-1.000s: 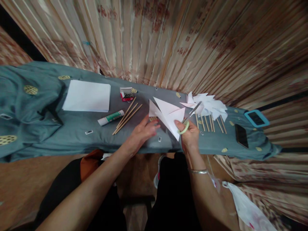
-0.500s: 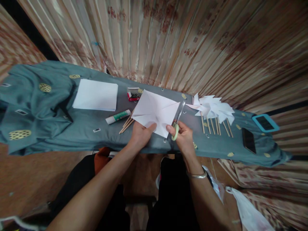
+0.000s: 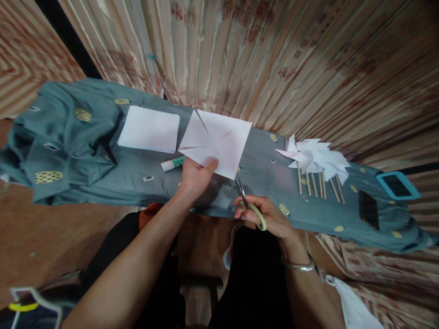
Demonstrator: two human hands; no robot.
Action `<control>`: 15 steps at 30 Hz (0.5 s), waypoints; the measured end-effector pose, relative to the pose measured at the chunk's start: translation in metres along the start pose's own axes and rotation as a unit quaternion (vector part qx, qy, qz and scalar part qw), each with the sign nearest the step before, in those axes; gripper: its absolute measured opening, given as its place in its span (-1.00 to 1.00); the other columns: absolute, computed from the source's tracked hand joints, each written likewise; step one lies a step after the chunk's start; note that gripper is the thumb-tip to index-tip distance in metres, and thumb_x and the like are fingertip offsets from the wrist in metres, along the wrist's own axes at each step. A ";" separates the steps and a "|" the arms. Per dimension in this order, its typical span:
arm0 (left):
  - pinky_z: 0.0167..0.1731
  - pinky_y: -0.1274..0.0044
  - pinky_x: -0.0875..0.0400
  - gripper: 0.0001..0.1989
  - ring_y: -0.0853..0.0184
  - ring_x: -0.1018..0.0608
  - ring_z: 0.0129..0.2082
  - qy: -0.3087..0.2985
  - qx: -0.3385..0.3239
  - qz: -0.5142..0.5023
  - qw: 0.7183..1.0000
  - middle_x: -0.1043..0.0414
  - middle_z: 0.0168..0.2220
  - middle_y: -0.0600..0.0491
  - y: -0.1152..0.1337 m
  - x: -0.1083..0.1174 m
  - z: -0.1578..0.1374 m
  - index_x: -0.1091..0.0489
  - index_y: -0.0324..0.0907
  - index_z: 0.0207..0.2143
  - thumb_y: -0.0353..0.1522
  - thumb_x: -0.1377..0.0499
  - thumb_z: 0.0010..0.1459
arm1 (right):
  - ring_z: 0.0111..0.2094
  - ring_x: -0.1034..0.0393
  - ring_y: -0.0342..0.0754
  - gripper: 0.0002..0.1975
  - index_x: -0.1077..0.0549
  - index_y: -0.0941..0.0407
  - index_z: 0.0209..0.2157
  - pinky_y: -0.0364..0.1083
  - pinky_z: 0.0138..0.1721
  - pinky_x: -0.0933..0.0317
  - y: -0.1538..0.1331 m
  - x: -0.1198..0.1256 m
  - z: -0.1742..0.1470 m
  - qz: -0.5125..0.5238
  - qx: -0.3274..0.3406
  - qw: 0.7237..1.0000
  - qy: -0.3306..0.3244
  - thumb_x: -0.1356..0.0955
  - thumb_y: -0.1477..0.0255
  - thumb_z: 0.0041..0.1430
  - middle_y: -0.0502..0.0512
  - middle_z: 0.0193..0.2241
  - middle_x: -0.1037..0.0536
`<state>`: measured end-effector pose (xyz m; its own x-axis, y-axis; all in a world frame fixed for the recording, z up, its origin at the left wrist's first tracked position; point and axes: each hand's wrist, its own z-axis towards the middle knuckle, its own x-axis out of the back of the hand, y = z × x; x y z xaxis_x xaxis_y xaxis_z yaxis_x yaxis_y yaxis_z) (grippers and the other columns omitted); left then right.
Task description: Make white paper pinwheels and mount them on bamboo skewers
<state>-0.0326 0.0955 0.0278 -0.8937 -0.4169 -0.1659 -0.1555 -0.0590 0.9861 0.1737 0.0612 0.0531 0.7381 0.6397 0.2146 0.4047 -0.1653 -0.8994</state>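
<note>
A square white sheet of paper [image 3: 224,137], with slits cut inward from its corners at the left side, is pinched in my left hand [image 3: 197,178], thumb on top. To the right and nearer to me, my right hand [image 3: 265,214] holds scissors [image 3: 254,211] with pale green handles, their blades pointing up toward the sheet's lower corner but apart from it. Partly behind my left hand lies a glue stick [image 3: 173,163] with a green label. The sheet hides whatever lies beneath it.
A stack of white paper [image 3: 150,129] lies left on the grey-green cloth [image 3: 137,187]. Several paper pinwheels [image 3: 317,155] on wooden sticks [image 3: 315,185] lie to the right, beside a dark phone [image 3: 369,210] and a blue-framed device [image 3: 398,185]. A patterned curtain [image 3: 240,59] hangs behind.
My right hand has let go of the paper's edge and drawn the scissors down toward me. My left hand has turned and lifted the sheet, which now covers the red box and the loose sticks.
</note>
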 end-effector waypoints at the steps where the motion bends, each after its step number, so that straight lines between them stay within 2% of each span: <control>1: -0.17 0.43 -0.38 -0.83 0.20 -0.53 -0.28 -0.005 -0.004 -0.002 1.000 -0.54 -0.32 -0.02 -0.001 -0.001 0.000 -0.45 -0.19 -0.41 -0.35 -0.29 -0.14 | -0.45 -0.32 -0.12 -0.50 -0.50 0.13 -0.24 -0.13 -0.43 -0.15 0.000 0.000 0.000 0.000 -0.003 1.000 -0.002 -0.43 0.00 -0.04 0.03 -0.44 -0.53; 5: -0.16 0.42 -0.38 -0.81 0.20 -0.53 -0.29 -0.014 -0.009 -0.003 1.000 -0.54 -0.32 -0.01 -0.001 -0.004 -0.003 -0.45 -0.18 -0.39 -0.36 -0.29 -0.15 | -0.47 -0.32 -0.13 -0.47 -0.49 0.13 -0.24 -0.14 -0.46 -0.14 0.000 0.000 0.000 0.004 -0.003 1.000 -0.004 -0.41 -0.03 -0.05 0.03 -0.45 -0.53; 9: -0.21 0.44 -0.38 -0.87 0.24 -0.50 -0.36 -0.027 0.004 0.005 1.000 -0.50 -0.40 0.04 0.001 -0.007 -0.006 -0.43 -0.18 -0.46 -0.36 -0.28 -0.15 | -0.45 -0.36 -0.11 -0.44 -0.48 0.13 -0.25 -0.13 -0.41 -0.19 0.000 0.000 0.001 0.023 -0.006 1.000 -0.010 -0.41 -0.07 -0.07 0.04 -0.45 -0.53; 15: -0.26 0.47 -0.39 -0.86 0.27 -0.49 -0.38 -0.042 -0.003 0.003 0.999 -0.51 -0.41 0.03 0.002 -0.011 -0.008 -0.42 -0.20 -0.46 -0.36 -0.26 -0.15 | -0.46 -0.34 -0.14 -0.43 -0.45 0.14 -0.25 -0.14 -0.37 -0.20 0.002 0.000 0.002 0.041 -0.013 0.999 -0.014 -0.42 -0.07 -0.09 0.04 -0.46 -0.53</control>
<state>-0.0202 0.0927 0.0316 -0.9271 -0.3389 -0.1602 -0.1475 -0.0632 0.9870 0.1738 0.0627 0.0507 0.7534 0.6446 0.1300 0.3584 -0.2368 -0.9030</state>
